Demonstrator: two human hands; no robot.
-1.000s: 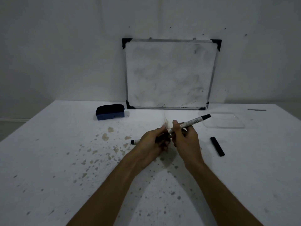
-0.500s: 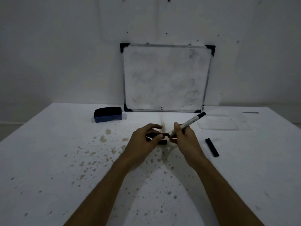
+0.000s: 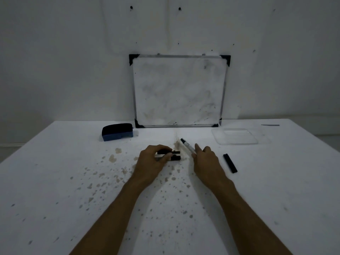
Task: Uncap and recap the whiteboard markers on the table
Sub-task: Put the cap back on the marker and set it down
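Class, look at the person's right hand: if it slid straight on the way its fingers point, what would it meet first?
The right hand points up-left along its marker; beyond lies bare table, then probably the whiteboard, though depth is unclear.

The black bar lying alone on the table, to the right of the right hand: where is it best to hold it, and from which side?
Grip the black bar at its middle, across its narrow width, coming from above. It lies flat on the table, long and slim, with bare space along both long sides, so fingers probably fit there. The right hand is nearest.

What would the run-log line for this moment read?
left hand: on black-capped markers lying on white table | right hand: holds white-barrelled marker | loose black cap: right
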